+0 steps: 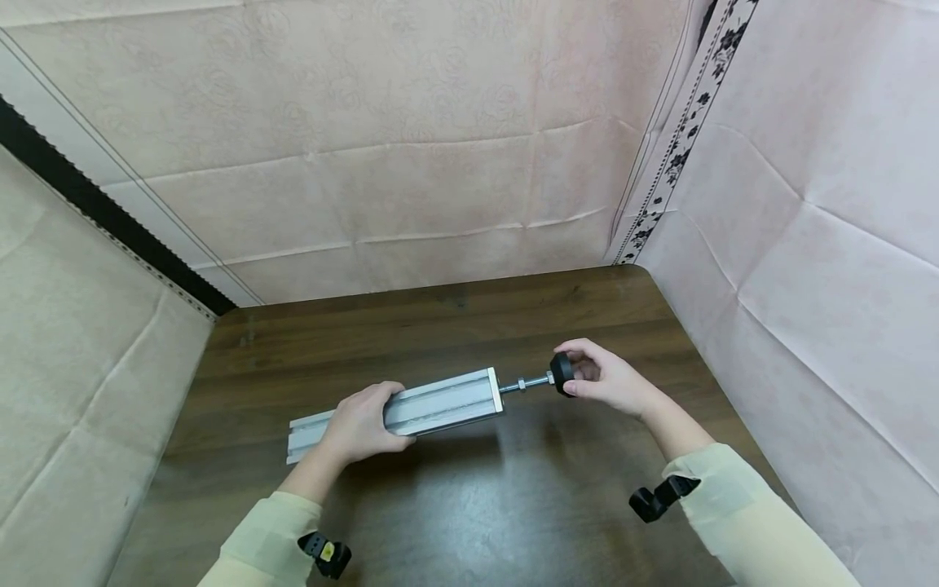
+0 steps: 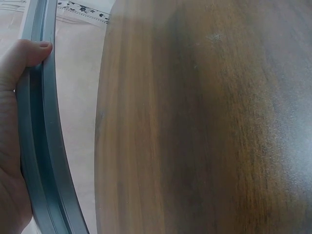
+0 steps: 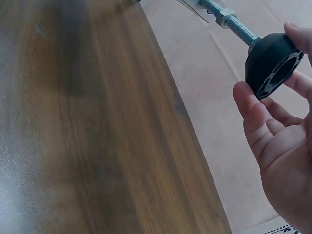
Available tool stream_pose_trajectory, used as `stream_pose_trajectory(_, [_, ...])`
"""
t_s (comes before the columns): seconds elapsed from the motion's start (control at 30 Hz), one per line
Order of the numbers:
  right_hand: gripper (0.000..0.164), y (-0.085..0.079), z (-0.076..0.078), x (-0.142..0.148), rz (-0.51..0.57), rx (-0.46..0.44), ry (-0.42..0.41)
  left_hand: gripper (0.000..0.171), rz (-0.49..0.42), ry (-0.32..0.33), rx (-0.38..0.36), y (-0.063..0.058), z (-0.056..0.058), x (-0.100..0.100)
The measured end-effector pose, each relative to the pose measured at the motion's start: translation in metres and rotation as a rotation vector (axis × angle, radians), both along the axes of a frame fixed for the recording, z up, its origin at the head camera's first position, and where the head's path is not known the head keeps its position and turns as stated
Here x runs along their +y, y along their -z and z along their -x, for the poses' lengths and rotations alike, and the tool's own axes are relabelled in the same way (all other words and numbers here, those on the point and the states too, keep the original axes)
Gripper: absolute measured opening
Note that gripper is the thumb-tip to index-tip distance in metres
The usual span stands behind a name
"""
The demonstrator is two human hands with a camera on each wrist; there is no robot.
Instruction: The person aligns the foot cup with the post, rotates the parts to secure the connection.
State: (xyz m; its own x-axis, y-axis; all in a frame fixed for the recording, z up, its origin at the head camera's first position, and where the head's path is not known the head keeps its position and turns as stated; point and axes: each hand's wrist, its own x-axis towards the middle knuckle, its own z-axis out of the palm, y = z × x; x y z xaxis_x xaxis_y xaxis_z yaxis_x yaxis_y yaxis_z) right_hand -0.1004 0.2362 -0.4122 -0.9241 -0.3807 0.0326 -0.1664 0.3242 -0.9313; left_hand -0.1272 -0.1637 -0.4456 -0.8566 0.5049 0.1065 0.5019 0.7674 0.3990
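My left hand point(image 1: 367, 424) grips a silver aluminium profile point(image 1: 447, 403) around its middle, thumb along one grooved side in the left wrist view. A threaded rod point(image 1: 539, 381) with a hex nut point(image 3: 226, 18) sticks out of the profile's capped right end. At the rod's outer end sits a black round levelling foot point(image 1: 562, 375), its hollow underside facing my right palm. With thumb and fingertips my right hand point(image 1: 609, 379) holds the foot by its rim. The profile is held above the table, tilted slightly up to the right, and casts a shadow below.
A brown wood-grain table point(image 1: 469, 522) lies under both hands. Pale patterned cloth point(image 1: 440, 196) hangs behind it and along both sides. A black camera mount point(image 1: 326, 554) is on the left sleeve, another camera mount point(image 1: 660, 497) on the right sleeve.
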Motion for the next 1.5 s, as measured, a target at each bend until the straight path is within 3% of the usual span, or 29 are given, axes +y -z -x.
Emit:
stream_pose_trajectory(0.57, [0.037,-0.0002,0.0031,-0.0023,-0.038,-0.084,0.051,0.067,-0.006,0.006,0.009,0.0017,0.0017,0.0005])
stream_pose_trajectory(0.73, [0.044,-0.0008,0.0028,0.0004,-0.049,-0.093,0.043,0.067,-0.006,0.009,0.014,0.0033,0.0021,-0.0004])
stream_pose_trajectory(1.0, [0.079,0.0005,-0.0003,0.0062,-0.006,0.064,-0.053,0.069,-0.005,0.005,0.003,0.0030,0.0027,-0.0014])
stream_pose_trajectory(1.27, [0.072,0.0007,0.0014,0.0026,-0.005,0.122,-0.146,0.068,-0.006,-0.017,-0.007,0.0037,0.0022,-0.0014])
stream_pose_trajectory(1.5, [0.067,0.0017,0.0026,0.0024,-0.023,0.089,-0.120,0.068,-0.009,-0.021,-0.007,0.0042,0.0015,-0.0012])
